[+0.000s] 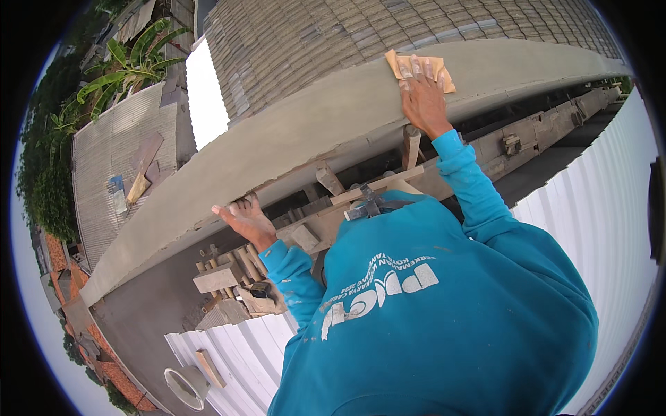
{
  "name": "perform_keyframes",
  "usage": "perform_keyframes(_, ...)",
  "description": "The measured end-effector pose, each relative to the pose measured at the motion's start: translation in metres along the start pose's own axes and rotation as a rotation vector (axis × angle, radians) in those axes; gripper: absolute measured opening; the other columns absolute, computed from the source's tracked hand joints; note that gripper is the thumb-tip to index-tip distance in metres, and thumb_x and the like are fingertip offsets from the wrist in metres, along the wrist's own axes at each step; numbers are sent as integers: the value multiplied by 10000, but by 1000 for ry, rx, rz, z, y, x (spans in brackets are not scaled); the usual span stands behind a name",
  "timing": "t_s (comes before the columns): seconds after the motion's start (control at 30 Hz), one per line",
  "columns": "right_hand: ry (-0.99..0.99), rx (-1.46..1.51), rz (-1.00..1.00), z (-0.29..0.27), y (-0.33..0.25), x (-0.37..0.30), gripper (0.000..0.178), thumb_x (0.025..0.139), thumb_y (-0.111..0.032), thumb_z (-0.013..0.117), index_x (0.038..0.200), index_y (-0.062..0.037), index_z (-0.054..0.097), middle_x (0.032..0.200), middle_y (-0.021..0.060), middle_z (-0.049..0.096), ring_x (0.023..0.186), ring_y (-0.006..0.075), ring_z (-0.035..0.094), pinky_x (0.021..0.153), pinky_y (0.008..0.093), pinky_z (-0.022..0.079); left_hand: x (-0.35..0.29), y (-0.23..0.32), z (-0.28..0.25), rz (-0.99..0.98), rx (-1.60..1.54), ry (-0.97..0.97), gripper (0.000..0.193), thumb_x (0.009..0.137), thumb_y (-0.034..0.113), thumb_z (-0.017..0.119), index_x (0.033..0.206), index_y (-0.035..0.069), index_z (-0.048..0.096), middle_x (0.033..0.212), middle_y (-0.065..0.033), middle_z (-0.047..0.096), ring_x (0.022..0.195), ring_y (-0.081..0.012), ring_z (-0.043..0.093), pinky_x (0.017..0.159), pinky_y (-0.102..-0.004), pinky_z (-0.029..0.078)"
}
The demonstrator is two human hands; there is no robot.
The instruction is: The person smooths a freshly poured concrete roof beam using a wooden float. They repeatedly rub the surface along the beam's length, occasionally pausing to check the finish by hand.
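Observation:
My right hand (423, 93) presses flat on a tan sheet of sandpaper (399, 66) against the top of a long grey cement parapet (298, 135). My left hand (244, 216) grips the lower front edge of that same parapet, fingers curled under it. Both arms wear teal long sleeves. A hammer-like tool (368, 206) with a dark head lies on the wooden framing just below the parapet, between my two arms.
Wooden props and offcuts (229, 274) sit under the parapet. White corrugated roofing (596, 194) runs at right and below. A white bucket (186, 385) and a plank (209, 367) lie lower left. Tiled roofs (333, 35) and banana plants (132, 66) are far below.

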State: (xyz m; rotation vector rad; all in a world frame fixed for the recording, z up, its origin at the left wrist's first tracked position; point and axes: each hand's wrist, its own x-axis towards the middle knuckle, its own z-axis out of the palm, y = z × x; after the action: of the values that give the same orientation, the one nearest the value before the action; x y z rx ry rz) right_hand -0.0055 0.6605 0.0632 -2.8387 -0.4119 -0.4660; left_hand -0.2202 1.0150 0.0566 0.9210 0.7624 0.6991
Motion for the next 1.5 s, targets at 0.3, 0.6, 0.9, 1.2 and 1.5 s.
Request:
perform_keyframes(0.3, -270, 347, -472, -20, -123, -51, 465, 1029, -245, 452, 1481, -142, 499, 1577, 59, 407, 1510, 290, 262, 1245, 530, 145, 3, 10, 1, -2, 1, -31, 977, 959, 736, 394, 1588, 32, 142, 1622, -237, 157, 1520, -349, 157, 1240, -565, 174)
perform_keyframes(0.6, 29, -130, 220, -28, 193, -15, 458, 1027, -285, 457, 1443, -114, 543, 1576, 158, 399, 1448, 435, 339, 1162, 629, 247, -7, 13, 9, -8, 81, -41, 993, 954, 727, 415, 1569, -8, 154, 1591, -255, 180, 1499, -345, 193, 1239, -551, 208)
perform_keyframes(0.9, -195, 600, -738, 24, -223, -79, 446, 944, -272, 594, 1370, -140, 618, 1549, 85, 446, 1515, 341, 247, 1248, 584, 113, 3, 13, 16, -26, 41, 53, 904, 951, 697, 462, 1537, 30, 287, 1525, -213, 315, 1426, -328, 319, 1200, -519, 281)
perform_keyframes(1.2, -131, 263, -374, -18, -14, -17, 431, 1040, -262, 457, 1461, -202, 530, 1591, 47, 386, 1501, 306, 289, 1236, 558, 146, 12, 9, 5, 1, 14, 38, 917, 936, 694, 489, 1555, 53, 270, 1572, -227, 248, 1452, -360, 285, 1192, -577, 264)
perform_keyframes(1.5, 118, -87, 348, -7, 433, 34, 559, 1019, -444, 409, 1401, -69, 572, 1539, 176, 448, 1429, 443, 362, 1173, 605, 218, 21, 6, -9, -32, 1, 40, 926, 954, 705, 465, 1566, 50, 234, 1598, -210, 241, 1464, -351, 277, 1206, -554, 244)
